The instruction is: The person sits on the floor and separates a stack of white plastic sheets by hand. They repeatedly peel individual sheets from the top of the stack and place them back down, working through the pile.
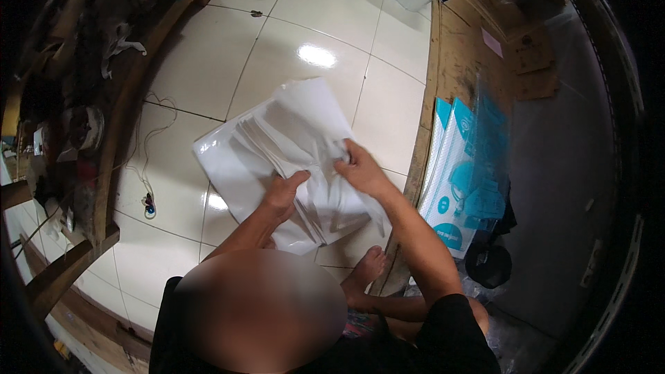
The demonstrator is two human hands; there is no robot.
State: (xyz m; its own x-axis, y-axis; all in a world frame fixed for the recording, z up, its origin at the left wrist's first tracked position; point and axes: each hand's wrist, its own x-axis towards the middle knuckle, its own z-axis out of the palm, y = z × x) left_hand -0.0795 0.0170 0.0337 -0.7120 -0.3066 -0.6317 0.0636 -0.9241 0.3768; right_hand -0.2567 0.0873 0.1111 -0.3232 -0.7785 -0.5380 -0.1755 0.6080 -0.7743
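Both hands work a stack of white plastic bags [284, 159] on the tiled floor [277, 48].

The left hand [284, 194] presses curled fingers on the stack's near edge; the right hand [360, 170], at three o'clock of it, pinches a sheet that fans toward eleven o'clock.

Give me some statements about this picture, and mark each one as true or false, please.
1. Both hands rest on a stack of white plastic bags. True.
2. The stack lies on a wooden table. False: it lies on the white tiled floor.
3. The left hand is empty and lifted away from the stack. False: it presses on the bags, thumb up.
4. The right hand pinches the top sheets. True.
5. Blue and white printed packages lean at the person's right. True.
6. A white cable runs across the bags. False: it lies on the tiles, left of them.
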